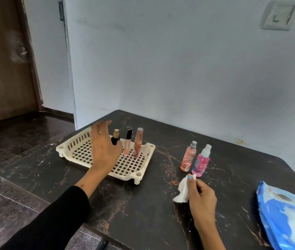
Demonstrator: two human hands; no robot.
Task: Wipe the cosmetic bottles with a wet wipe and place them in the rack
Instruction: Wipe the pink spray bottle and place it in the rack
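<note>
Right hand (pixel 201 195) pinches the crumpled wet wipe (pixel 182 191) just below and near the pink spray bottle (pixel 201 162) and the peach spray bottle (pixel 188 156), both upright on the table, long axes vertical, well right of the rack (pixel 74 147); this hand is judged the nearer for the next pickup. Left hand (pixel 103 147), fingers spread and holding nothing, hovers over the rack beside the small black perfume (pixel 115 138), with two lip-gloss tubes (pixel 132 142) upright inside. Surface: dark marbled table (pixel 143 213), blue wipe pack (pixel 285 213) at right; pale wall, brown door at left.
</note>
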